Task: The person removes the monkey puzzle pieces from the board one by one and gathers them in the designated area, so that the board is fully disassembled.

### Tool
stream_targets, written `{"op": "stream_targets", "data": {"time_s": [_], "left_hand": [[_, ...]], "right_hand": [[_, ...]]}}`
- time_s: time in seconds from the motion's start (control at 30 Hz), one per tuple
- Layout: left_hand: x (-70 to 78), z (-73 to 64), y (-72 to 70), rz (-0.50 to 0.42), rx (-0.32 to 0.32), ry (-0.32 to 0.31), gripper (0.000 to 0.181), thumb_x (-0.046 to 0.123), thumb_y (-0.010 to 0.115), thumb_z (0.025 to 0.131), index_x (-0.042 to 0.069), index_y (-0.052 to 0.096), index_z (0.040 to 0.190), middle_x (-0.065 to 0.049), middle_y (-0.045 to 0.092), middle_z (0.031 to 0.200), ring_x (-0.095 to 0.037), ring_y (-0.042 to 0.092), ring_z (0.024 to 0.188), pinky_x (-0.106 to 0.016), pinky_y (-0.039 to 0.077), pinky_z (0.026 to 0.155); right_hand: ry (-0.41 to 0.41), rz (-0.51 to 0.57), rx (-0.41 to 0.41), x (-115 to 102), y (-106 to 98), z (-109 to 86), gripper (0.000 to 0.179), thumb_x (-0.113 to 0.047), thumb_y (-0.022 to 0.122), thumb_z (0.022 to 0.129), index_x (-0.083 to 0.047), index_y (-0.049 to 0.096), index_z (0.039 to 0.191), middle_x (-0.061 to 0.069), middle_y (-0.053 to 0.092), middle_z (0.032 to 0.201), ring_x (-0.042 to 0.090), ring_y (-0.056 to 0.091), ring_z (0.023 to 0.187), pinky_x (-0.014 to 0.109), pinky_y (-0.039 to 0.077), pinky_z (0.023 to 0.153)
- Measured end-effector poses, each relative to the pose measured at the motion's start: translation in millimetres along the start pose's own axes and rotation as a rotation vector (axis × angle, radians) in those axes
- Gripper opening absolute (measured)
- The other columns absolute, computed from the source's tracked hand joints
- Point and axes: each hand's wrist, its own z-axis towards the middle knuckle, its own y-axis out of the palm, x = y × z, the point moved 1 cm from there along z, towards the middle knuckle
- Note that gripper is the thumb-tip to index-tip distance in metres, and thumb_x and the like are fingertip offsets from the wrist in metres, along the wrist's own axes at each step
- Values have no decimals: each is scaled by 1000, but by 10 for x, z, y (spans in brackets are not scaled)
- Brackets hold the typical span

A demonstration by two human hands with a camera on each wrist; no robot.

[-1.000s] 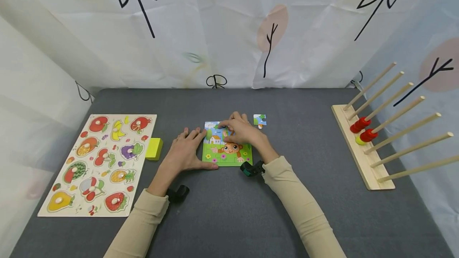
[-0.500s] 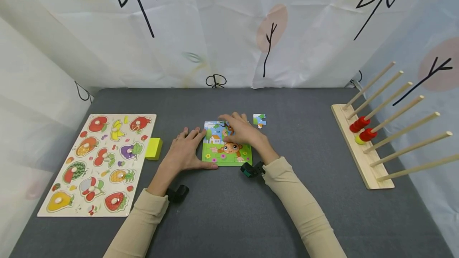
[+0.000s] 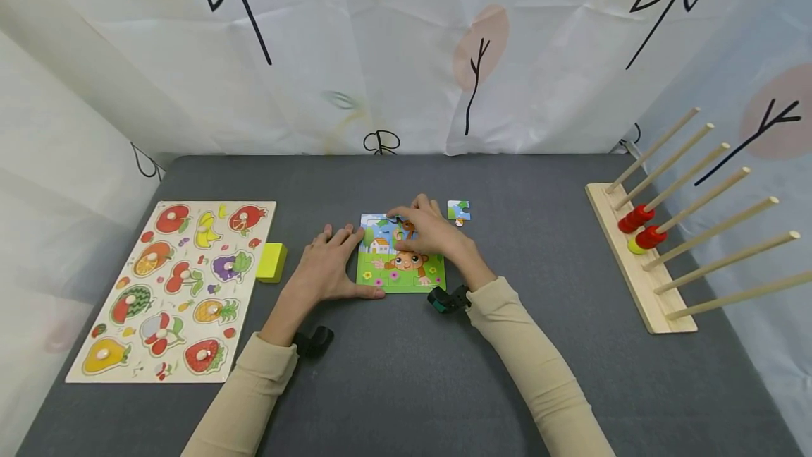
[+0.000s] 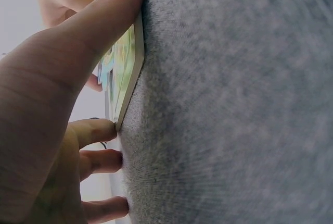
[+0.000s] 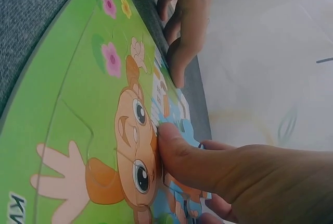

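Compared with the frame from a second ago, change is slight: the index finger of the right hand [image 3: 434, 235] now lies nearer the 12 o'clock edge of the monkey jigsaw puzzle [image 3: 395, 276], leaving more of the picture exposed. That hand is over the puzzle's 1 o'clock part, thumb and fingers bent and pinching a blue jigsaw piece [image 4: 105, 72], which is tilted above the board; its seating is partly hidden. The left hand [image 3: 326, 270] is unchanged at 9 o'clock, fingers spread, index touching the puzzle's side and thumb along its near edge, grasping nothing. The puzzle remains flat on the grey tabletop [image 3: 406, 386]. Unmoved: the loose jigsaw piece [image 3: 459, 211] just beside it at 2 o'clock, the yellow block [image 3: 271, 262] at 9, and the wooden peg stacker [image 3: 641, 259] well apart at 3.
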Motion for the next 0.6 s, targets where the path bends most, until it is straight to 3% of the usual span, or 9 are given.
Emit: {"op": "stream_targets", "data": {"time_s": [0.6], "left_hand": [[-6, 5, 1, 4, -10, -8, 123, 82, 75, 67, 15, 33, 161, -16, 35, 166, -54, 26, 152, -73, 34, 113]], "right_hand": [[10, 6, -8, 18, 9, 9, 61, -28, 75, 94, -20, 51, 150, 12, 46, 117, 24, 36, 97, 34, 38, 78]]}}
